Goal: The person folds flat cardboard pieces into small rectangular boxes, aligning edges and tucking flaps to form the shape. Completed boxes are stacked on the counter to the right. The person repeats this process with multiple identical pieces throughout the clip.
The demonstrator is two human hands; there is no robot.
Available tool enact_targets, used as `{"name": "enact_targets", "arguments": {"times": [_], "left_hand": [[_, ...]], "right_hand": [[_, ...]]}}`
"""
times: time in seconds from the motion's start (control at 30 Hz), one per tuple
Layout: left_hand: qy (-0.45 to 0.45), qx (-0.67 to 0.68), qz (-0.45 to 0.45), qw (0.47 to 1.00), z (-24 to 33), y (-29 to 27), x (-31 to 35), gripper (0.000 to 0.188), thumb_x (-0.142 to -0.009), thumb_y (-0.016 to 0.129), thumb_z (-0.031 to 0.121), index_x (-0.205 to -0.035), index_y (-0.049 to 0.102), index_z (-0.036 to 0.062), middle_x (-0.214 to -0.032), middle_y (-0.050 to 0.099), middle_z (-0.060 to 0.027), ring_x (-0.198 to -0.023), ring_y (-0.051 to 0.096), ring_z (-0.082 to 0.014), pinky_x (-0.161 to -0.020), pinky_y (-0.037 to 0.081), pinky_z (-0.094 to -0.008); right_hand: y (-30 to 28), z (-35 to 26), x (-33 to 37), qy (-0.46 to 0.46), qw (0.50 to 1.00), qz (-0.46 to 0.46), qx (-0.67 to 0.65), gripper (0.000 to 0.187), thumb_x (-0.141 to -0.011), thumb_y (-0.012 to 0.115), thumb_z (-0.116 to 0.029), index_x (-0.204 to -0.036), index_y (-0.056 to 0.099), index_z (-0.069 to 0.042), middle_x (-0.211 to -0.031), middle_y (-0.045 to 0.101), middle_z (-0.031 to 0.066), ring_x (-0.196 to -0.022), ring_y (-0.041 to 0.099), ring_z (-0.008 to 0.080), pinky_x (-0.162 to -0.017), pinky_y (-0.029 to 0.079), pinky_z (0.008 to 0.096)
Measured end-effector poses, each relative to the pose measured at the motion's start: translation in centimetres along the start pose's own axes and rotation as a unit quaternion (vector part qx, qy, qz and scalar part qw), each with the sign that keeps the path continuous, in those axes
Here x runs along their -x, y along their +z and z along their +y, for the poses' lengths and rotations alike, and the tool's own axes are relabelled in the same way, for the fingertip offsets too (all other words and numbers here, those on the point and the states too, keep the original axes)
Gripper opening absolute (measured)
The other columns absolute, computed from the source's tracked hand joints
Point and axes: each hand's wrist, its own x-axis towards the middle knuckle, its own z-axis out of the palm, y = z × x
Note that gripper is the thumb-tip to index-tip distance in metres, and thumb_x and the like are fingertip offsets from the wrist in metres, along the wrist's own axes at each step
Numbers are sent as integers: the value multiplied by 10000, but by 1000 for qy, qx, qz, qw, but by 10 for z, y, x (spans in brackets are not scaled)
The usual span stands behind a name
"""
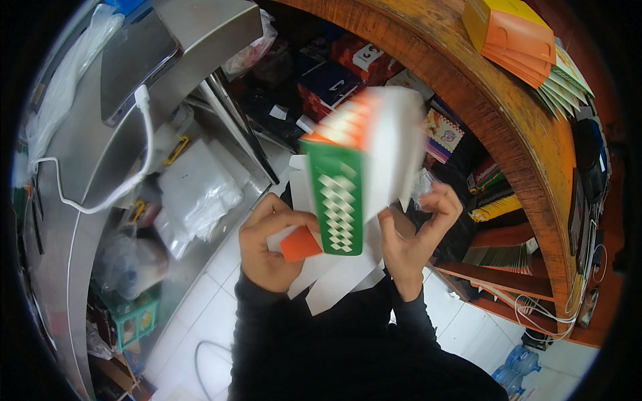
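A part-folded cardboard box (pixel 342 200) is up in front of my chest, tilted and blurred at its top. Its outside is green and orange with a white woven pattern; its inside is white. White flaps stick out at its lower end. My left hand (pixel 271 244) is closed on its left side, fingers bent around an orange flap (pixel 301 244). At the right edge is my right hand (pixel 418 237), its thumb against the white card and its other fingers bent and apart from the thumb. Part of that contact is hidden behind the box.
A stack of folded cartons (pixel 518 43) lies on the curved wooden counter (pixel 508 110). On the metal table (pixel 87 180) at left are a phone (pixel 137 63) and a white cable (pixel 144 134). Clear plastic bags (pixel 200 190) sit below. Water bottles (pixel 515 367) stand on the tiled floor.
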Motion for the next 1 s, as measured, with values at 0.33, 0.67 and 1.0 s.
{"name": "enact_targets", "arguments": {"times": [0.33, 0.67, 1.0], "left_hand": [[74, -85, -19, 993, 6, 36, 10, 453, -658, 710, -99, -1060, 747, 107, -868, 613, -80, -703, 621, -177, -627, 494, -260], [-159, 257, 67, 951, 1, 31, 15, 113, -844, 718, -19, -941, 667, -46, -1006, 690, -163, -939, 692, -220, -828, 583, -317], [-38, 226, 1, 973, -5, 25, 13, 164, -825, 730, -20, -989, 719, -15, -1038, 693, -190, -1108, 643, -299, -897, 570, -366]], "right_hand": [[9, -17, 20, 143, 898, -183, -373, 536, -806, 748, -109, -1244, 472, 27, -1123, 599, 118, -1033, 582, 176, -906, 440, 312], [10, -6, 25, 135, 870, -141, -453, 145, -927, 587, 11, -1071, 582, 34, -1054, 679, 173, -883, 687, 246, -822, 545, 358], [4, -10, 35, 233, 873, -289, -317, 544, -791, 772, -11, -1284, 546, -38, -1186, 619, 111, -1050, 617, 194, -898, 510, 324]]}}
